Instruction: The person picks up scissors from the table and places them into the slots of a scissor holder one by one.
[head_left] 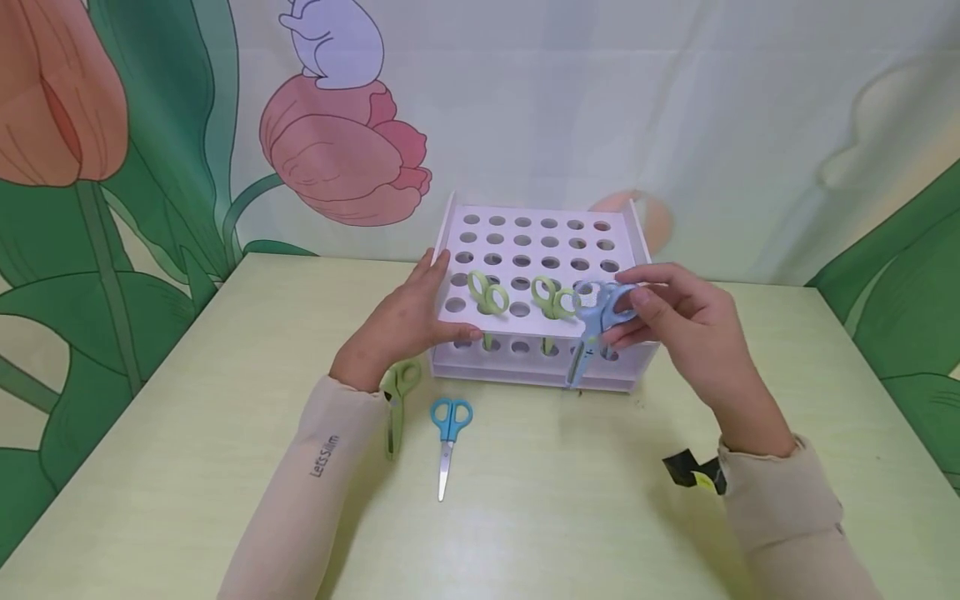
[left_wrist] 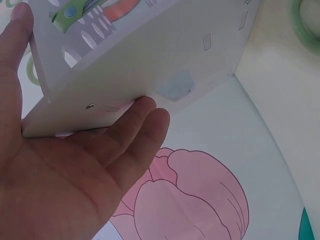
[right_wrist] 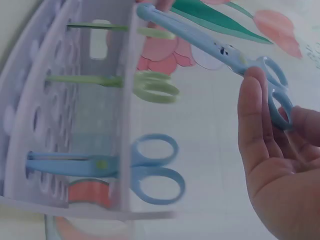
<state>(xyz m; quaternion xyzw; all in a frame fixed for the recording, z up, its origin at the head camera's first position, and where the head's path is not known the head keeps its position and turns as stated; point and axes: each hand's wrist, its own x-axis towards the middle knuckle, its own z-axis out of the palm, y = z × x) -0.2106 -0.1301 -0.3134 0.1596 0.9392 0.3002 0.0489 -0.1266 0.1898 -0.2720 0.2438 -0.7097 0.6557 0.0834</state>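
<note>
The rack (head_left: 536,250), the reference for all positions, stands near the back edge of the table (head_left: 540,517), with the backdrop (head_left: 525,125) behind it. Table surface extends to the left and right of the rack; the deepest stretch of room for movement lies in front, toward the person.

The left hand (head_left: 397,325) is at the rack's front left corner, fingers extended along the left side panel, thumb laid on the front edge of the top panel.

The right hand (head_left: 690,317) is at the rack's front right corner. Thumb and fingers pinch pale blue scissors (head_left: 590,327) by the handle; the blades point down and leftward before the rack's front. Contact between tip and rack cannot be told.

Seated in the rack's holes, handles up: left green scissors (head_left: 486,300) and right green scissors (head_left: 551,306) near the front edge, and a second pale blue pair (right_wrist: 102,165) beside the right end.

On the table, loose green scissors (head_left: 396,417) lie before the rack's left corner, near the left sleeve (head_left: 322,475). Just right of them, metal-bladed scissors (head_left: 448,429) point away from the rack.
</note>
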